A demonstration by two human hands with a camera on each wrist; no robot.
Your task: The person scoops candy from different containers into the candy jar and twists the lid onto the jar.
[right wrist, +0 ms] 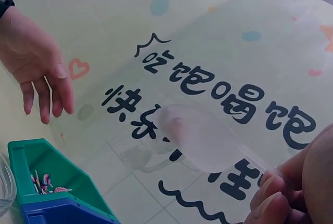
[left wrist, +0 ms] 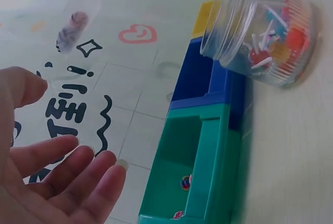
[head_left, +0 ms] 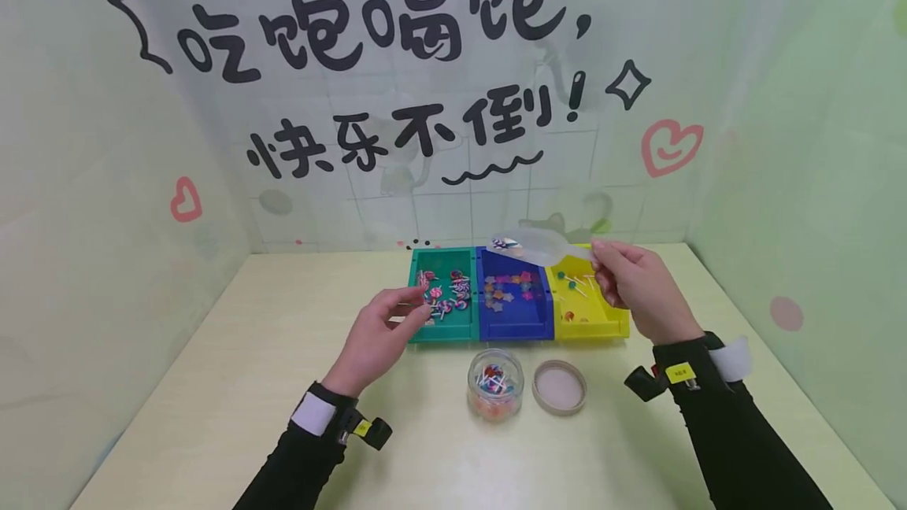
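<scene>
In the head view my right hand [head_left: 645, 290] pinches the handle of a translucent plastic scoop [head_left: 542, 246], raised over the blue and yellow bins. A few small swirled pieces [head_left: 505, 243] lie in its bowl. My left hand [head_left: 383, 333], fingers loosely bent and holding nothing, hovers by the front left of the green bin [head_left: 443, 333], which holds small swirled lollipops [head_left: 442, 305]. Star-shaped pieces [head_left: 497, 305] lie in the blue bin [head_left: 516, 330]; several small lollipops [head_left: 571, 277] are in the yellow bin [head_left: 602, 325]. The left wrist view shows the spread left fingers.
An open clear jar [head_left: 495, 408] with small colourful lollipops inside stands in front of the blue bin. Its round lid [head_left: 560, 388] lies just right of it on the pale table [head_left: 234, 415]. A printed backdrop [head_left: 453, 211] rises close behind the bins.
</scene>
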